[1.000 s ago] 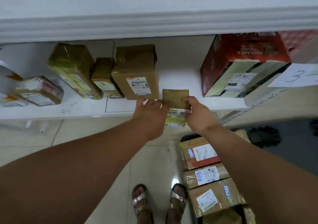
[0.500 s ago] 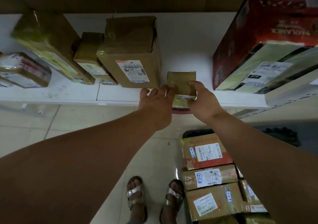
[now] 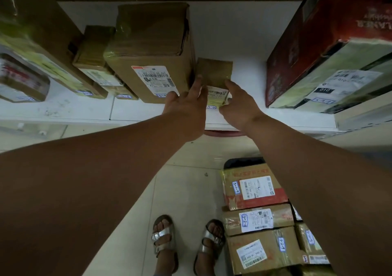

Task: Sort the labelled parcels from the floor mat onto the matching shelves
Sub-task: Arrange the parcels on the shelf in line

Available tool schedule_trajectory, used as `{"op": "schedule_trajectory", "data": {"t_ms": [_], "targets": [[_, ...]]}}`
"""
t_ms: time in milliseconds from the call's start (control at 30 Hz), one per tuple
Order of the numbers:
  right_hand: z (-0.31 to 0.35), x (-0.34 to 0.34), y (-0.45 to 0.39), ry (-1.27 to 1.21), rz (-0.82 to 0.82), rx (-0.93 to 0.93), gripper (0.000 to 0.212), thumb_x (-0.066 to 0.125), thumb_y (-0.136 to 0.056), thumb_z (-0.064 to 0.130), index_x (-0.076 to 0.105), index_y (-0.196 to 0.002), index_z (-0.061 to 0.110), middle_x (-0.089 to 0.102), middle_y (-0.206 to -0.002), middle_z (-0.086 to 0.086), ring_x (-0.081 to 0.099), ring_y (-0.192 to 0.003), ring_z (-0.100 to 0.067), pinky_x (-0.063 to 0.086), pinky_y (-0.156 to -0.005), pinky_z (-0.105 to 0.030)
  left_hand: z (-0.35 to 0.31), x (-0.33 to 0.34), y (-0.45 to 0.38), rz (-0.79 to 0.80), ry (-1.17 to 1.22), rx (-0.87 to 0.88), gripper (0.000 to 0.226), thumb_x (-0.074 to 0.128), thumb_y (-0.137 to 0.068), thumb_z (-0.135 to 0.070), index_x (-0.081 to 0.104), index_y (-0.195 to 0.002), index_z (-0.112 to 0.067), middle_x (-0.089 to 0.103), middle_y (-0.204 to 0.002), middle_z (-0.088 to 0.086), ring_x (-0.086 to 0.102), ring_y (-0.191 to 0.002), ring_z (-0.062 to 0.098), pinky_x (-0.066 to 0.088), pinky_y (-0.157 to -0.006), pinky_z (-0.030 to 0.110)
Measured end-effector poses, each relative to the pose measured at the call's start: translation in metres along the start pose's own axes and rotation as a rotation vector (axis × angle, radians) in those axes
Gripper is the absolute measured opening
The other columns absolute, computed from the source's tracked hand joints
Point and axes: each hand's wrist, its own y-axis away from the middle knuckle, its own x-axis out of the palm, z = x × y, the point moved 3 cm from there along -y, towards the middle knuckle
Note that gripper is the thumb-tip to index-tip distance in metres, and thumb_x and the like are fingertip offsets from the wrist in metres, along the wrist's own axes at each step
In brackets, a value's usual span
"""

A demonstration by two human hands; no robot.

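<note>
A small brown parcel (image 3: 214, 72) with a white label marked 3-4 stands on the white shelf (image 3: 244, 42), close against the right side of a taller brown box (image 3: 152, 49). My left hand (image 3: 186, 110) touches the parcel's left edge with straight fingers. My right hand (image 3: 239, 104) pinches its lower right corner between forefinger and thumb. On the dark floor mat (image 3: 244, 162) below lie more labelled parcels, marked 3-1-9 (image 3: 254, 188), 3-2-9 (image 3: 256, 218) and 3-2-7 (image 3: 261, 252).
A large red carton (image 3: 318, 42) stands on the shelf to the right, with a bare gap between it and the small parcel. Several taped brown boxes (image 3: 42, 42) fill the shelf's left part. My sandalled feet (image 3: 186, 244) stand on pale tiles beside the mat.
The small parcel has gone from the shelf's front edge further in, beside the taller box. Both hands followed it, and my view has moved closer under the upper shelf.
</note>
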Motion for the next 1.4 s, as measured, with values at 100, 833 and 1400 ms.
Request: {"op": "schedule_trajectory", "data": {"t_ms": [100, 833, 1400], "targets": [[-0.002, 0.002, -0.005, -0.009, 0.020, 0.011, 0.080, 0.054, -0.089, 0.000, 0.017, -0.157, 0.022, 0.046, -0.144, -0.010, 0.048, -0.130, -0.027, 0.042, -0.109, -0.035, 0.003, 0.005, -0.003, 0.040, -0.018, 0.023, 0.088, 0.054, -0.087, -0.016, 0.003, -0.157, -0.016, -0.018, -0.164, 0.006, 0.040, -0.131, 0.027, 0.031, -0.104, 0.046], [-0.032, -0.007, 0.044, 0.480, 0.005, -0.047, 0.081, 0.056, -0.095, 0.039, 0.005, -0.157, 0.032, 0.002, -0.165, -0.001, 0.015, -0.149, -0.030, 0.027, -0.115, -0.049, 0.009, 0.008, 0.030, -0.049, -0.212, 0.098, 0.079, 0.047, -0.095, -0.039, 0.004, -0.156, -0.016, -0.009, -0.163, 0.003, 0.013, -0.142, 0.027, 0.023, -0.112, 0.050], [-0.094, 0.043, 0.208, 0.389, -0.022, 0.183, 0.069, 0.051, -0.095, 0.046, 0.023, -0.154, 0.025, 0.014, -0.163, -0.005, 0.019, -0.146, -0.032, 0.024, -0.116, -0.045, -0.031, 0.023, 0.159, 0.148, -0.058, 0.244, 0.071, 0.034, -0.101, -0.050, -0.002, -0.158, -0.026, -0.017, -0.165, -0.003, -0.007, -0.152, 0.022, 0.003, -0.119, 0.047]]}}
